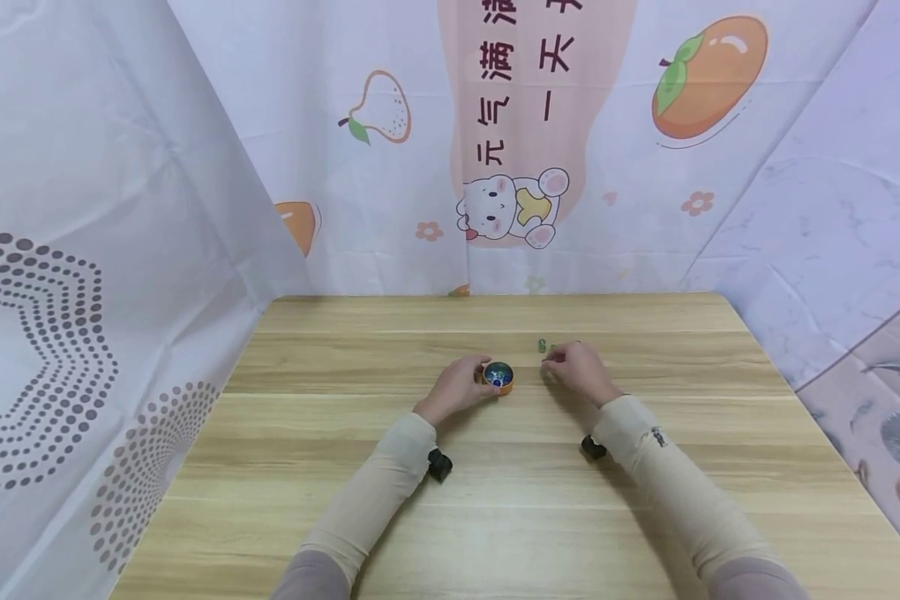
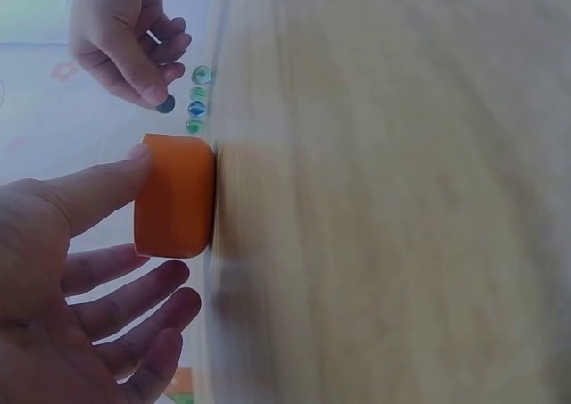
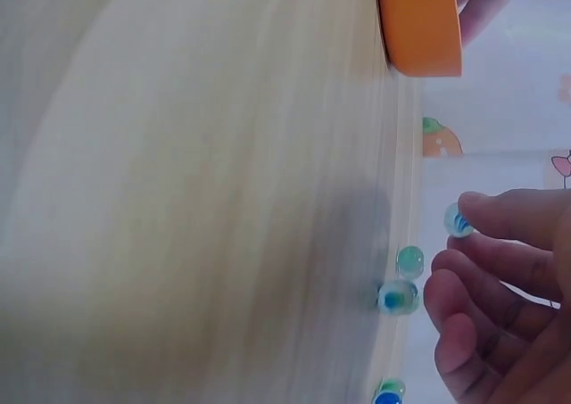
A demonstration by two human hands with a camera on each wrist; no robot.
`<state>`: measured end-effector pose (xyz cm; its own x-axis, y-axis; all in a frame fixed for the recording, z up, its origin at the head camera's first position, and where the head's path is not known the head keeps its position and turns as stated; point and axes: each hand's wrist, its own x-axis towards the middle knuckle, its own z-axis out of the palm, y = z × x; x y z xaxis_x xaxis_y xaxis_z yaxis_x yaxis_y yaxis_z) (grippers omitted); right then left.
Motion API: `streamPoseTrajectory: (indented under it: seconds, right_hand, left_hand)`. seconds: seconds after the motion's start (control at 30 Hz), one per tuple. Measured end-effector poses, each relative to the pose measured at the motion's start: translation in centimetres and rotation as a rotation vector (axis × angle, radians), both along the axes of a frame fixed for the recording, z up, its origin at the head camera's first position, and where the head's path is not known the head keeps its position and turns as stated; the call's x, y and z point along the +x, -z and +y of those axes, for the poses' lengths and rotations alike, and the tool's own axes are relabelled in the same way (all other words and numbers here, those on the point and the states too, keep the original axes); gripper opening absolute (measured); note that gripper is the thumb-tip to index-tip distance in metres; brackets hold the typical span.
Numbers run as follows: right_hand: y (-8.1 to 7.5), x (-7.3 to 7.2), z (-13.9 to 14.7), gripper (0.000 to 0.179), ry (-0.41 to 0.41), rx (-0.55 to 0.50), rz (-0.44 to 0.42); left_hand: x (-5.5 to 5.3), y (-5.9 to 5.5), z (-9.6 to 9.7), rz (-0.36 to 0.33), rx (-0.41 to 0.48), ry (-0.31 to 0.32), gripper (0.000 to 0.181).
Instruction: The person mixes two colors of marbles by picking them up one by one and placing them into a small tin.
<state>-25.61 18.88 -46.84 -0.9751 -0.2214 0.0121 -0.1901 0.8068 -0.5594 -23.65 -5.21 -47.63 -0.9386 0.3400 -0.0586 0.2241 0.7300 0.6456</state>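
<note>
A small round orange bowl (image 1: 506, 390) stands on the wooden table with blue marbles (image 1: 497, 382) inside. My left hand (image 1: 460, 387) grips it from the left, with the thumb on the near side and fingers round the far side. To the right of the bowl, my right hand (image 1: 581, 372) pinches a clear marble with blue streaks (image 3: 459, 220) between thumb and forefinger, above the tabletop. Its other fingers are loosely bent. Several green and blue marbles (image 3: 398, 297) lie on the table close by that hand, as the right wrist view shows.
The wooden table (image 1: 495, 533) reaches back to a printed curtain (image 1: 390, 183). Another patterned cloth (image 1: 82, 250) hangs along the left side. Both wrists carry small black cameras (image 1: 439, 465).
</note>
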Motion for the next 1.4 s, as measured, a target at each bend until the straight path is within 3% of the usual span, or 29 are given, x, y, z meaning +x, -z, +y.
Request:
streamPoseTrajectory:
  seconds: [0.63, 0.87, 1.4]
  right_hand:
    - [-0.5, 0.2, -2.1, 0.019, -0.066, -0.037, 0.004]
    - [-0.3, 0.4, -3.0, 0.016, -0.109, -0.054, 0.050]
    - [0.2, 0.5, -4.8, 0.018, -0.178, -0.065, -0.040]
  left_hand:
    - [-0.4, 0.3, 0.1, 0.031, -0.032, 0.016, 0.053]
    - [-0.5, 0.4, 0.0, 0.010, -0.024, 0.009, 0.053]
    - [-0.5, 0.6, 0.0, 0.009, -0.025, 0.010, 0.050]
